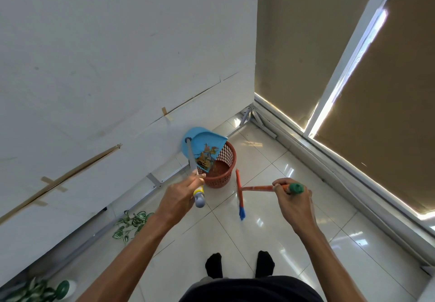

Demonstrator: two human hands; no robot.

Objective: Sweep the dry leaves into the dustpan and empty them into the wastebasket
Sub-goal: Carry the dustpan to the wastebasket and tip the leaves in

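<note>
A blue dustpan [200,138] on a long grey handle is lifted and tilted over a red mesh wastebasket [222,172] by the wall. Dry brown leaves [206,157] lie in the pan near its lower lip, right above the basket's opening. My left hand [182,194] grips the dustpan handle close to its yellow and grey end. My right hand [293,198] grips the orange broom [256,187] near its green tip. The broom's orange head with blue bristles [241,212] hangs just right of the basket.
A white wall [106,66] with taped strips runs along the left, with a metal rail at its foot. Green leafy plants [130,224] lie on the tiled floor at the lower left. Windows with brown blinds [376,113] fill the right. My feet in black socks [240,265] stand below.
</note>
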